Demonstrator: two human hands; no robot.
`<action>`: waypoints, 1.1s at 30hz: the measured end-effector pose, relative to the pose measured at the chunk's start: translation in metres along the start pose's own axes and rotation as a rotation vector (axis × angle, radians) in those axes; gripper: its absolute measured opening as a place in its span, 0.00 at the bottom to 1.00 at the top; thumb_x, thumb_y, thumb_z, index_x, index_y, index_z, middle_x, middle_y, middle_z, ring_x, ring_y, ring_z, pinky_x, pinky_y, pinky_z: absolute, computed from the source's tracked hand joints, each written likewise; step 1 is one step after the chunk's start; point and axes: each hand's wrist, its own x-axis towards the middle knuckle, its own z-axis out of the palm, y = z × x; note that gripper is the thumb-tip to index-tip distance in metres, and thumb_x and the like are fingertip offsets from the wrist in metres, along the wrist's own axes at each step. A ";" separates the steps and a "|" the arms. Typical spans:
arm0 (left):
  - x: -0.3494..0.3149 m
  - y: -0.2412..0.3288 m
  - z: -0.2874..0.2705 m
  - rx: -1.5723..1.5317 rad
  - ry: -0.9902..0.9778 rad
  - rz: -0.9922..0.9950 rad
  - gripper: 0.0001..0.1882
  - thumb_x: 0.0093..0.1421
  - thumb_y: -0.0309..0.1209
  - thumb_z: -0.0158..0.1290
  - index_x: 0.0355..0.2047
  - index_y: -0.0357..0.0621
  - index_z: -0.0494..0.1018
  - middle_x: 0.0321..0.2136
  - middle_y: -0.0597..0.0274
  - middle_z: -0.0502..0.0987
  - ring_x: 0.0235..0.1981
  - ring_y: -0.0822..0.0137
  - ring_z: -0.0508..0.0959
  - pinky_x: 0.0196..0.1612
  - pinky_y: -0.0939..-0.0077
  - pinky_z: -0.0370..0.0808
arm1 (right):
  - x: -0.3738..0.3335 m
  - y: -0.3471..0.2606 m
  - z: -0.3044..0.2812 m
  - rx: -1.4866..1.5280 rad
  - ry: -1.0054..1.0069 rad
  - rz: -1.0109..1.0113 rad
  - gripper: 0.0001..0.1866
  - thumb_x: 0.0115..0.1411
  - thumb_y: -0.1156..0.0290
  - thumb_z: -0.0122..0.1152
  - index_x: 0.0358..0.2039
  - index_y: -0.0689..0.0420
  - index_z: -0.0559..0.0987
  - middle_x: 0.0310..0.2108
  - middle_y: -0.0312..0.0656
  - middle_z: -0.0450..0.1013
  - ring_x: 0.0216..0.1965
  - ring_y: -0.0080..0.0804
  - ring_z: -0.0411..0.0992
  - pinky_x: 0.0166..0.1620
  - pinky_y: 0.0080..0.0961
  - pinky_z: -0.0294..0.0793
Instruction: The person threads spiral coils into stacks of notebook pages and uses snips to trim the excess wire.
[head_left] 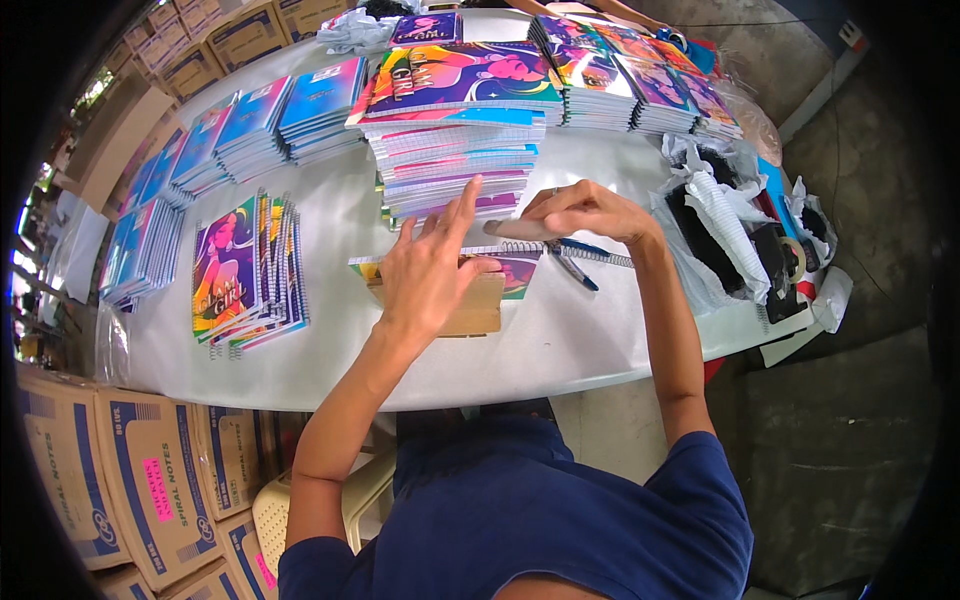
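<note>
On the white table (pixel 580 345), your spread-fingered left hand (pixel 430 272) should steady the notebook (pixel 521 277); your right hand's (pixel 592 213) grip is unclear.

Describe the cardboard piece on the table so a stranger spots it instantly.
On the white table, find the tall stack of notebooks in the middle. Just nearer the person, partly covered by the left hand, is the cardboard piece. It is plain brown, unlike the brightly printed notebook cover beside it.
</note>
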 end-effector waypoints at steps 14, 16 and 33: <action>-0.002 0.003 -0.003 0.027 -0.069 -0.060 0.53 0.43 0.45 0.66 0.67 0.59 0.49 0.57 0.55 0.69 0.46 0.53 0.77 0.53 0.57 0.71 | 0.010 -0.001 0.017 -0.211 -0.018 0.046 0.26 0.58 0.50 0.62 0.41 0.64 0.81 0.38 0.45 0.78 0.42 0.32 0.72 0.48 0.29 0.68; -0.001 0.000 0.003 0.027 -0.019 -0.079 0.55 0.40 0.44 0.67 0.67 0.62 0.50 0.58 0.60 0.69 0.49 0.52 0.76 0.54 0.55 0.72 | 0.004 0.016 0.007 0.104 0.086 -0.025 0.26 0.58 0.49 0.61 0.43 0.61 0.81 0.39 0.44 0.78 0.42 0.30 0.72 0.49 0.29 0.68; -0.007 -0.015 -0.012 0.087 -0.033 -0.108 0.54 0.39 0.46 0.66 0.67 0.65 0.50 0.58 0.65 0.69 0.49 0.57 0.77 0.58 0.50 0.68 | 0.036 0.014 0.030 0.135 -0.068 -0.063 0.26 0.57 0.53 0.62 0.37 0.69 0.80 0.40 0.48 0.77 0.44 0.31 0.72 0.48 0.28 0.69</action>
